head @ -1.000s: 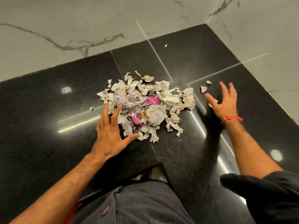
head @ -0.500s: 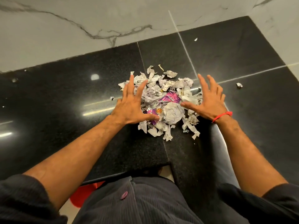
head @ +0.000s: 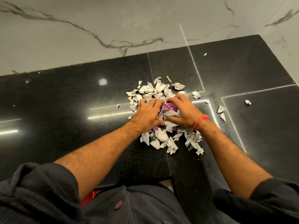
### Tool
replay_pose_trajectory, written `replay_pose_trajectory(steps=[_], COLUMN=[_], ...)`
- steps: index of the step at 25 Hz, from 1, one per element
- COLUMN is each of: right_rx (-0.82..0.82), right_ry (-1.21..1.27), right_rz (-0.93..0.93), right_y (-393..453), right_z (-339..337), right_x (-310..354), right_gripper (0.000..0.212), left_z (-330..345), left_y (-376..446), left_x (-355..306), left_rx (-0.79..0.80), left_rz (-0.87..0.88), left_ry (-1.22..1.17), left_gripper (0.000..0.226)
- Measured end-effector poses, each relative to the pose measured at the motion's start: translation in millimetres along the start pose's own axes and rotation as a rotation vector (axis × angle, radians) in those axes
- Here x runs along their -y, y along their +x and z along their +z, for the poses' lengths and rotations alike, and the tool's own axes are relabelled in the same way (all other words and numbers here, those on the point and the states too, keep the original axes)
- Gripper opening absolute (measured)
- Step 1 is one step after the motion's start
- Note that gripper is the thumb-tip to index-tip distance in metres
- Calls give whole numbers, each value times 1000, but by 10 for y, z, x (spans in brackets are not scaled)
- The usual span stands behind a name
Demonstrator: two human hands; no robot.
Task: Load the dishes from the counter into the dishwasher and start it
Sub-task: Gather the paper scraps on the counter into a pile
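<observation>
My left hand [head: 148, 113] and right hand [head: 186, 113] are both down on the heap of torn paper scraps [head: 163, 136] lying on the black surface [head: 64, 110], fingers curled in and clutching a bundle from its middle. A purple wrapper [head: 169, 107] shows between my hands, squeezed in with the paper. More scraps fan out beyond the heap toward the marble wall [head: 113, 21], and a few stray bits [head: 220, 109] lie to the right of the heap, apart from it.

I see no dishes and no dishwasher anywhere around the heap, so the task's own things are out of view. I judge the step in hand is clearing rubbish off the surface, a preliminary to loading rather than loading itself.

The next move, I think, calls for closing both hands together under the bundle so that loose pieces do not spill, then lifting it away; the outlying scraps would need a second sweep.
</observation>
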State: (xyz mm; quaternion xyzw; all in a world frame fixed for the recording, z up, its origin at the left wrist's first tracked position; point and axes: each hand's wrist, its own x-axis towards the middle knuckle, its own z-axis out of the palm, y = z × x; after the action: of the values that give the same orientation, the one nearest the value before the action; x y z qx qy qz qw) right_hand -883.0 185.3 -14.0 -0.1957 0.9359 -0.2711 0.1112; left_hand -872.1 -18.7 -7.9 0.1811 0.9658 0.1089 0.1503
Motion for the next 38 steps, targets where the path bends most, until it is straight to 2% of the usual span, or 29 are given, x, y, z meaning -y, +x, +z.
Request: replay_pose_trajectory(steps=[3, 6, 8, 11, 14, 21, 30, 38], right_rx=[-129, -283, -329, -268, -172, -98, -3, 145], right_ry=[111, 208, 301, 395, 475, 807, 862, 832], right_rz=[-123, -182, -175, -194, -219, -180, -194, -270], right_y=[112, 229, 286, 346, 425, 548, 563, 606], right_z=[-32, -149, -250, -362, -406, -328, 51, 770], right_x=[68, 246, 357, 497, 644, 1142, 1908, 3005], right_gripper=[45, 37, 38, 39, 37, 34, 30, 34], left_z=[-66, -268, -419, -576, -634, -737, -745, -716], left_y=[7, 23, 6, -120, -263, -517, -1203, -2351], left_x=[5, 67, 126, 180, 214, 396, 790, 1505], left_rx=[-113, -248, -341, -363, -329, -347, -439, -534], left_rz=[19, 48, 106, 131, 70, -32, -160, -294], left_ry=[-187, -368, -460, -581, -699, -964, -1100, -1163], left_gripper=[62, 48, 42, 40, 44, 47, 48, 52])
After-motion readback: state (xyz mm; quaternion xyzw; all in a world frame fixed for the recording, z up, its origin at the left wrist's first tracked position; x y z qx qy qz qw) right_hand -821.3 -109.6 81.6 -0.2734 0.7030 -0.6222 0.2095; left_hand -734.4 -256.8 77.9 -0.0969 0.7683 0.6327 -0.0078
